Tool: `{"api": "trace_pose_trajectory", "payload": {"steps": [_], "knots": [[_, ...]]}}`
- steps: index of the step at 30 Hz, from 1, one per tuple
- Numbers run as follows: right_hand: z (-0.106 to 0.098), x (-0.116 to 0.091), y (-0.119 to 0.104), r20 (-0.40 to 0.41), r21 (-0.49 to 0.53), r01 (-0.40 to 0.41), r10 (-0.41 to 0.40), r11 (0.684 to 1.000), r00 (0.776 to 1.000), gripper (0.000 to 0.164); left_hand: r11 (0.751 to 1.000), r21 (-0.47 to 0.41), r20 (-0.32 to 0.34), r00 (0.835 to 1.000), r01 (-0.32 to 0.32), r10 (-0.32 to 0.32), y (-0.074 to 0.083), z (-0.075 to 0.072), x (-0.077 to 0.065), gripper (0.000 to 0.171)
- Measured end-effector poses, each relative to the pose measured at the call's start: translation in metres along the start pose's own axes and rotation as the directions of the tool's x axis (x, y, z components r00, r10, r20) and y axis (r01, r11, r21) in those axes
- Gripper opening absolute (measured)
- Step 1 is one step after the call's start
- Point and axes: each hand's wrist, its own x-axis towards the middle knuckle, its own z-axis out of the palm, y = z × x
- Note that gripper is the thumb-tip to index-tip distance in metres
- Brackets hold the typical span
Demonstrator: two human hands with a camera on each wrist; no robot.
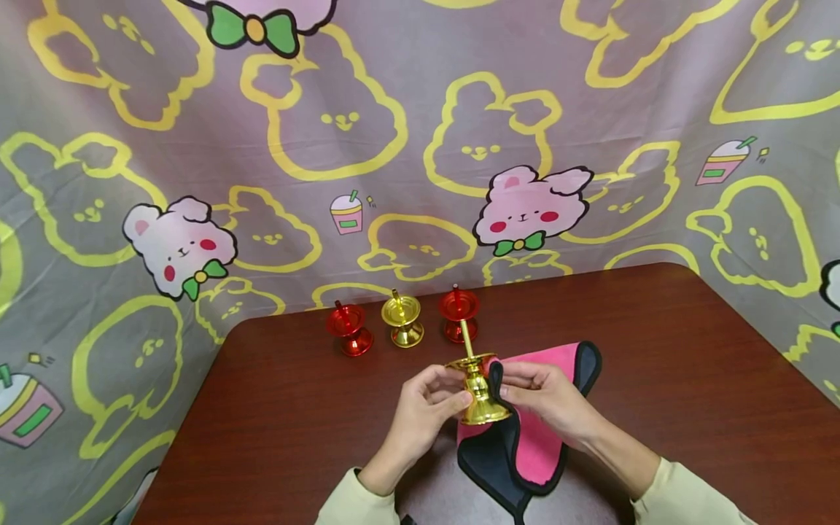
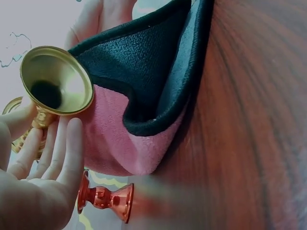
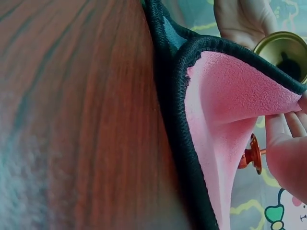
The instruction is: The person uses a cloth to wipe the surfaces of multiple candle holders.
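Note:
My left hand [image 1: 423, 415] grips a shiny gold candle holder [image 1: 484, 408] around its narrow stem, over the front part of the table. The holder has a flared base, a dish and a thin upright spike, and leans slightly in the head view. In the left wrist view its hollow base [image 2: 57, 79] faces the camera. My right hand [image 1: 547, 394] pinches the edge of a pink cloth [image 1: 538, 448] with black trim and a dark back, right beside the holder. Folds of the cloth hang down toward the tabletop, and part of its dark side shows.
Toward the back of the brown table [image 1: 282, 408] stand a red candle holder [image 1: 355, 341], a smaller gold one [image 1: 407, 334] and another red one [image 1: 459, 305]. Behind the table hangs a curtain [image 1: 407, 146] printed with cartoon animals.

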Motion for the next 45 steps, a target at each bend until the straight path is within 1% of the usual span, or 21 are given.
{"api": "trace_pose_trajectory", "payload": {"steps": [6, 15, 20, 24, 26, 27, 28, 30, 32, 33, 35, 36, 37, 38, 39, 40, 41, 42, 43, 45], "knots": [[0.003, 0.003, -0.004, -0.020, -0.073, 0.035, -0.037, 0.997, 0.999, 0.042, 0.998, 0.055, -0.004, 1.000, -0.023, 0.023, 0.003, -0.002, 0.002, 0.029], [0.007, 0.005, -0.010, -0.054, -0.206, 0.042, -0.054, 0.978, 0.997, 0.040, 0.987, 0.156, -0.036, 0.998, -0.045, 0.052, 0.008, -0.002, 0.002, 0.024], [0.011, 0.005, -0.011, -0.109, -0.299, 0.016, -0.050, 0.954, 0.993, 0.039, 0.970, 0.236, -0.077, 0.994, -0.055, 0.075, 0.009, 0.002, 0.002, 0.022], [0.015, 0.004, -0.012, -0.169, -0.377, 0.001, -0.070, 0.926, 0.983, 0.041, 0.943, 0.322, -0.110, 0.987, -0.080, 0.121, 0.010, 0.007, 0.003, 0.019], [0.018, 0.004, -0.012, -0.195, -0.415, 0.000, -0.089, 0.910, 0.977, 0.041, 0.919, 0.383, -0.125, 0.980, -0.094, 0.153, 0.010, 0.010, 0.004, 0.019], [0.020, 0.005, -0.012, -0.207, -0.443, 0.005, -0.108, 0.896, 0.972, 0.040, 0.904, 0.415, -0.130, 0.977, -0.104, 0.172, 0.010, 0.011, 0.004, 0.019], [0.022, 0.005, -0.012, -0.218, -0.469, 0.011, -0.127, 0.883, 0.968, 0.040, 0.887, 0.446, -0.134, 0.972, -0.115, 0.194, 0.010, 0.013, 0.004, 0.020], [0.026, 0.006, -0.011, -0.235, -0.515, 0.021, -0.164, 0.857, 0.958, 0.039, 0.845, 0.517, -0.140, 0.960, -0.138, 0.243, 0.010, 0.015, 0.005, 0.022], [0.031, 0.006, -0.010, -0.250, -0.564, 0.032, -0.208, 0.825, 0.946, 0.038, 0.791, 0.589, -0.133, 0.945, -0.166, 0.297, 0.010, 0.018, 0.005, 0.023], [0.033, 0.006, -0.010, -0.262, -0.586, 0.033, -0.228, 0.810, 0.938, 0.037, 0.755, 0.630, -0.124, 0.937, -0.180, 0.326, 0.010, 0.019, 0.005, 0.024], [0.037, 0.006, -0.008, -0.283, -0.613, 0.027, -0.251, 0.790, 0.926, 0.037, 0.684, 0.701, -0.102, 0.921, -0.201, 0.375, 0.009, 0.022, 0.004, 0.024], [0.038, 0.006, -0.007, -0.291, -0.624, 0.023, -0.259, 0.781, 0.921, 0.037, 0.652, 0.730, -0.092, 0.915, -0.206, 0.392, 0.008, 0.022, 0.004, 0.024], [0.039, 0.006, -0.007, -0.295, -0.627, 0.020, -0.261, 0.779, 0.919, 0.037, 0.625, 0.751, -0.082, 0.908, -0.215, 0.410, 0.008, 0.023, 0.004, 0.024], [0.039, 0.006, -0.007, -0.302, -0.623, 0.011, -0.254, 0.782, 0.919, 0.037, 0.605, 0.765, -0.073, 0.903, -0.221, 0.422, 0.008, 0.023, 0.003, 0.024], [0.038, 0.006, -0.007, -0.307, -0.614, 0.006, -0.246, 0.790, 0.919, 0.037, 0.602, 0.765, -0.069, 0.900, -0.229, 0.430, 0.007, 0.022, 0.003, 0.025], [0.036, 0.006, -0.008, -0.306, -0.587, 0.001, -0.223, 0.810, 0.926, 0.037, 0.616, 0.750, -0.068, 0.898, -0.241, 0.435, 0.007, 0.021, 0.002, 0.024], [0.034, 0.006, -0.009, -0.295, -0.541, 0.000, -0.190, 0.841, 0.936, 0.037, 0.645, 0.721, -0.074, 0.898, -0.252, 0.434, 0.007, 0.020, 0.002, 0.023], [0.030, 0.007, -0.011, -0.275, -0.482, 0.003, -0.155, 0.876, 0.949, 0.038, 0.684, 0.677, -0.078, 0.899, -0.269, 0.431, 0.008, 0.017, 0.001, 0.021], [0.026, 0.007, -0.012, -0.252, -0.413, 0.001, -0.115, 0.911, 0.961, 0.039, 0.735, 0.616, -0.083, 0.905, -0.283, 0.418, 0.008, 0.015, 0.001, 0.020], [0.016, 0.005, -0.016, -0.195, -0.271, -0.009, -0.045, 0.962, 0.980, 0.042, 0.845, 0.452, -0.093, 0.927, -0.286, 0.363, 0.010, 0.010, 0.000, 0.019]]}}
